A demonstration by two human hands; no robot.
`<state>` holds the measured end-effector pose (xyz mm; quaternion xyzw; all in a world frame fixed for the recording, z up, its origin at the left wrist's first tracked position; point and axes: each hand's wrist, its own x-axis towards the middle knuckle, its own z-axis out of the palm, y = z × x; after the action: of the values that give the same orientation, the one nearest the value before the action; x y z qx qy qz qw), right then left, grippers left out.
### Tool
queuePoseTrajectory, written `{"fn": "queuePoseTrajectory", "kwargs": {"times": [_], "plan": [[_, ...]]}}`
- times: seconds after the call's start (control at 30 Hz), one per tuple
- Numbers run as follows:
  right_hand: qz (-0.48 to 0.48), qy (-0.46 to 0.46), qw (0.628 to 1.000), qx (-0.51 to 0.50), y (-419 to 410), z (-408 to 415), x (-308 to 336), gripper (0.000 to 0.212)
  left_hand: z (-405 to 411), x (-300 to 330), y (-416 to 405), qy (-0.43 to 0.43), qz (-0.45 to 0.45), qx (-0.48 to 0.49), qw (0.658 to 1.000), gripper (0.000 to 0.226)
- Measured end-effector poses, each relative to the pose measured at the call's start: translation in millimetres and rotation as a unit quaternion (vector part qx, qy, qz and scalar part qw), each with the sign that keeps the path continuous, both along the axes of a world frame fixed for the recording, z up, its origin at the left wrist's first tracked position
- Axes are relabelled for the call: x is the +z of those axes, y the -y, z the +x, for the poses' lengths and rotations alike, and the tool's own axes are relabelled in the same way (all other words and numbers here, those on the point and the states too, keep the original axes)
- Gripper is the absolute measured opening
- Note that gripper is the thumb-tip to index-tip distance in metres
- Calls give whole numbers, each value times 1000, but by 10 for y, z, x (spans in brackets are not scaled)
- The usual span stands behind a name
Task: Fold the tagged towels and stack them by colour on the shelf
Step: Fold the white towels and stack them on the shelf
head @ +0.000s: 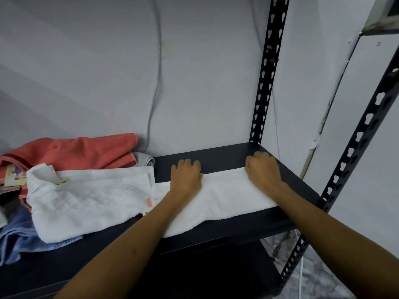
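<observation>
A white towel (pixel 224 197) lies folded flat on the right part of the black shelf (pixel 218 155). My left hand (pixel 186 175) grips its far edge near the middle, fingers curled over the edge. My right hand (pixel 262 169) grips the far right corner the same way. Left of it lies a second white towel (pixel 86 201), loosely folded, with a paper tag (pixel 61 181) on top and a pink tag (pixel 149 201) at its right edge. A red towel (pixel 86 151) is stacked at the back left. A blue towel (pixel 19 238) lies crumpled at the front left.
A grey towel (pixel 145 159) peeks out behind the red one. Black slotted uprights (pixel 266 83) stand at the shelf's back right and front right (pixel 354 147). A grey wall with a hanging cable (pixel 156 83) is behind. A lower shelf is dark below.
</observation>
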<state>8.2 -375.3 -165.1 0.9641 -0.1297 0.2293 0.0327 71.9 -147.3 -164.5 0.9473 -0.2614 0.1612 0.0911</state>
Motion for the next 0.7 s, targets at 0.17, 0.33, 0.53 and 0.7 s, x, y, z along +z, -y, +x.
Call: {"fn": "queuePoseTrajectory", "kwargs": {"times": [0.17, 0.33, 0.53, 0.7], "plan": [[92, 37, 986, 135, -394, -148, -89, 35, -208, 89, 90, 1, 32, -1, 1000, 14], [103, -169, 971, 135, -524, -299, -53, 56, -397, 6, 48, -80, 43, -13, 996, 41], [99, -261, 952, 125, -312, -371, -99, 76, -426, -201, -211, -83, 83, -80, 990, 84], [114, -281, 949, 87, 6, -427, -46, 81, -433, -132, -197, -166, 129, -79, 974, 82]]}}
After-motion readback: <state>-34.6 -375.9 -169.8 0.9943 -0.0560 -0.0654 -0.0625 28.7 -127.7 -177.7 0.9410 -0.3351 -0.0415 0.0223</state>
